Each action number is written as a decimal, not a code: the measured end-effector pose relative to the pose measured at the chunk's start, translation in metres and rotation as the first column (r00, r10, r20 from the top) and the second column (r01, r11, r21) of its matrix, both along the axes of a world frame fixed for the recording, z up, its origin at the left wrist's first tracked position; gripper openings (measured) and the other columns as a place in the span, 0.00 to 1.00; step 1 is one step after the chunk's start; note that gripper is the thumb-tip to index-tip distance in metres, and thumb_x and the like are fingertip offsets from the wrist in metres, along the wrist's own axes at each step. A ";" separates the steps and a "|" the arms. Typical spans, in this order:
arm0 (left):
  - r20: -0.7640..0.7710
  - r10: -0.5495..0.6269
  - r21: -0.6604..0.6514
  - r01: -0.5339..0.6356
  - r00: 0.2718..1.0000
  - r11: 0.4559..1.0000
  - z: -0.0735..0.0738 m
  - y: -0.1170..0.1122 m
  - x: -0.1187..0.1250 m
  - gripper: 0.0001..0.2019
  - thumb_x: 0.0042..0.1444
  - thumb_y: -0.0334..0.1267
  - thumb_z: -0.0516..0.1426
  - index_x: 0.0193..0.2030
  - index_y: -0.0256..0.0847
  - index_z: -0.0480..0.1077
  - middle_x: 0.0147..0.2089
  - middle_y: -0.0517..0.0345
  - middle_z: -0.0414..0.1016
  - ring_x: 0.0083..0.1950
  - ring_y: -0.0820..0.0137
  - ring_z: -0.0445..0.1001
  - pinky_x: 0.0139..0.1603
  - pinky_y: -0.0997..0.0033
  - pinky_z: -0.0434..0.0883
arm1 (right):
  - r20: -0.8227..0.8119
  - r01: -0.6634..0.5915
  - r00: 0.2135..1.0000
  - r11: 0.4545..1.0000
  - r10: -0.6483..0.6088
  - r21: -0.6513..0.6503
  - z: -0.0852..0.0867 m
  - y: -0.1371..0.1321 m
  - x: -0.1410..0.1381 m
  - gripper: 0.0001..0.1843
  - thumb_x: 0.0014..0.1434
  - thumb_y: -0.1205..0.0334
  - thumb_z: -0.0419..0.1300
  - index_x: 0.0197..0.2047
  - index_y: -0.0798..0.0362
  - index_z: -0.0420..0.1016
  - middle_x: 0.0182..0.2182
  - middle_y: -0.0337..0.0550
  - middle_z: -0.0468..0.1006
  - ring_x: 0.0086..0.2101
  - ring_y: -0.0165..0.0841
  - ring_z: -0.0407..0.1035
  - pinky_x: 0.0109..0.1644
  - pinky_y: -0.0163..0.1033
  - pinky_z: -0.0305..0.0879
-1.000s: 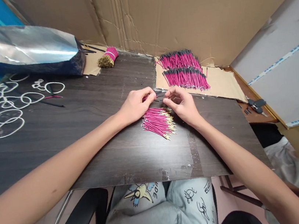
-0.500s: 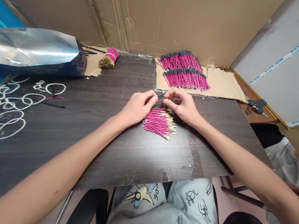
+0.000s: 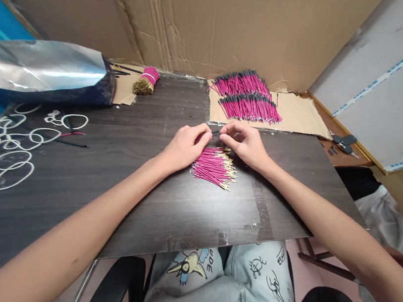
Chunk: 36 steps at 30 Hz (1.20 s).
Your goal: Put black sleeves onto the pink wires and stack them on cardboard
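Note:
Several thin black tubes (image 3: 215,133) bridge the small gap between my two hands above the dark table. My left hand (image 3: 187,145) pinches their left end between thumb and fingers; a trace of pink wire shows at its fingertips. With thumb and forefinger, my right hand (image 3: 244,141) grips the right end. Just below the hands lies a loose pile of pink wires (image 3: 211,165), silvery tips to the left and gold-coloured tips to the right. What sits deeper inside my left fingers is hidden.
Pink wires with black ends (image 3: 250,108) lie in two rows on a cardboard sheet (image 3: 297,115). Farther left are a banded wire bundle (image 3: 149,75), a silver bag (image 3: 35,67) and loose white rubber bands (image 3: 12,170). Cutters (image 3: 345,143) rest beyond the table's right edge.
Both hands keep nearly the same place and hold. The black tubes between them sit slightly more level, and the whole view has shifted a little.

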<state>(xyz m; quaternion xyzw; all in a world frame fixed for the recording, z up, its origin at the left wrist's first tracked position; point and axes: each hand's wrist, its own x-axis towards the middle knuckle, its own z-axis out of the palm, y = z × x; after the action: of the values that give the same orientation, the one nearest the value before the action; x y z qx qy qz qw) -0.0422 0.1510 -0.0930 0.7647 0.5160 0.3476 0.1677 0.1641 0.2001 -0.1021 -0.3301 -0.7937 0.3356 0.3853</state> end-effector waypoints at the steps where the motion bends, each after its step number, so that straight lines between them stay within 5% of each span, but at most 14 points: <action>1: 0.011 0.004 -0.006 -0.004 1.000 1.000 0.000 0.000 0.000 0.13 0.68 0.40 0.51 0.37 0.40 0.73 0.30 0.60 0.75 0.31 0.70 0.68 0.39 0.68 0.62 | 0.009 0.032 0.999 0.999 -0.032 0.023 0.000 0.001 0.001 0.04 0.64 0.59 0.61 0.41 0.49 0.75 0.37 0.41 0.79 0.34 0.33 0.72 0.39 0.42 0.67; 4: 0.078 0.047 -0.005 -0.047 0.996 0.999 0.001 -0.001 0.000 0.12 0.68 0.40 0.51 0.37 0.39 0.73 0.33 0.58 0.75 0.34 0.69 0.69 0.40 0.68 0.64 | 0.071 0.113 0.990 0.989 -0.119 0.092 -0.003 0.007 0.004 0.03 0.64 0.62 0.60 0.41 0.48 0.75 0.37 0.42 0.80 0.37 0.36 0.72 0.42 0.44 0.68; 10: 0.333 0.074 0.050 -0.096 0.940 0.994 0.009 0.003 -0.006 0.12 0.65 0.41 0.56 0.34 0.39 0.76 0.40 0.54 0.74 0.44 0.66 0.70 0.49 0.63 0.67 | 0.167 0.068 0.979 0.961 -0.116 0.268 0.003 0.003 0.003 0.04 0.62 0.66 0.63 0.39 0.48 0.74 0.40 0.44 0.79 0.45 0.43 0.70 0.52 0.51 0.65; 13: 0.574 0.087 -0.069 -0.058 0.814 0.996 0.014 0.000 -0.006 0.11 0.63 0.43 0.59 0.35 0.39 0.78 0.40 0.54 0.72 0.38 0.69 0.67 0.43 0.65 0.67 | 0.078 0.039 0.995 0.959 -0.063 0.280 0.011 -0.012 -0.005 0.02 0.67 0.62 0.61 0.42 0.47 0.75 0.41 0.44 0.80 0.45 0.41 0.70 0.53 0.49 0.65; 16: 0.792 0.094 -0.184 0.089 0.603 0.979 0.019 -0.008 0.004 0.11 0.61 0.45 0.61 0.34 0.39 0.77 0.42 0.55 0.70 0.37 0.71 0.67 0.40 0.68 0.67 | 0.029 -0.032 0.999 0.976 0.027 0.214 0.016 -0.030 -0.017 0.06 0.69 0.58 0.60 0.45 0.47 0.77 0.40 0.42 0.80 0.42 0.39 0.71 0.50 0.46 0.67; 20: 0.885 0.068 -0.210 0.263 0.461 0.942 0.022 -0.021 0.021 0.13 0.58 0.48 0.65 0.34 0.38 0.78 0.45 0.55 0.69 0.43 0.70 0.69 0.44 0.70 0.68 | -0.039 -0.092 0.994 0.987 0.098 0.131 0.014 -0.045 -0.031 0.09 0.69 0.57 0.58 0.40 0.50 0.77 0.36 0.41 0.77 0.37 0.36 0.69 0.45 0.42 0.65; 23: 0.874 0.085 -0.210 0.215 0.478 0.954 0.019 -0.021 0.023 0.14 0.58 0.49 0.65 0.35 0.39 0.79 0.44 0.55 0.70 0.43 0.69 0.69 0.45 0.69 0.68 | -0.064 -0.105 0.992 0.994 0.105 0.009 0.013 -0.048 -0.034 0.13 0.69 0.56 0.57 0.33 0.51 0.73 0.30 0.38 0.73 0.32 0.32 0.65 0.40 0.38 0.62; 28: 0.763 0.199 -0.143 -0.141 0.615 0.980 0.009 -0.012 0.014 0.13 0.59 0.48 0.64 0.33 0.39 0.80 0.37 0.56 0.74 0.42 0.68 0.70 0.47 0.67 0.66 | -0.058 -0.043 0.998 0.985 0.034 -0.164 0.014 -0.045 -0.031 0.16 0.70 0.53 0.56 0.33 0.52 0.73 0.27 0.36 0.70 0.28 0.31 0.62 0.35 0.36 0.59; 36: 0.735 0.305 -0.154 -0.289 0.606 0.945 0.002 -0.013 0.016 0.13 0.59 0.46 0.63 0.31 0.38 0.79 0.33 0.58 0.74 0.34 0.71 0.69 0.38 0.69 0.66 | 0.042 0.048 0.998 0.998 -0.047 -0.036 0.010 -0.043 -0.030 0.13 0.69 0.56 0.56 0.34 0.51 0.74 0.28 0.37 0.72 0.28 0.31 0.64 0.34 0.36 0.58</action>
<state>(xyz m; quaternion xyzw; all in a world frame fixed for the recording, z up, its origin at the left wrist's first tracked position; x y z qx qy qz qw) -0.0262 0.1377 -0.0909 0.4550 0.5233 0.6492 0.3125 0.1337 0.1569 -0.0920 -0.3628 -0.7871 0.3339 0.3707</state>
